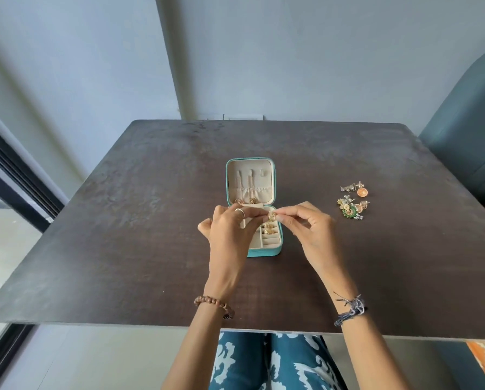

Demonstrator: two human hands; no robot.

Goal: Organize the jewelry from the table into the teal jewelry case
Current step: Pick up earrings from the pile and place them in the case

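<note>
Both hands, left hand (230, 229) and right hand (306, 225), are pinching one gold earring (271, 215) over the part-filled teal jewelry case (264, 252); the earring cluster (351, 202) is waiting on the table (123, 235).

No text, label, brand, number or sign can be read anywhere in view.

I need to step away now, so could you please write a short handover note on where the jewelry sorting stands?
Left hand and right hand pinch one small gold piece together above the open teal jewelry case.
Done: gold pieces sit in the case's right-hand slots and two hang in the lid pocket.
Left: seat the held piece, then move the earring pile from the table, right of the case.
</note>
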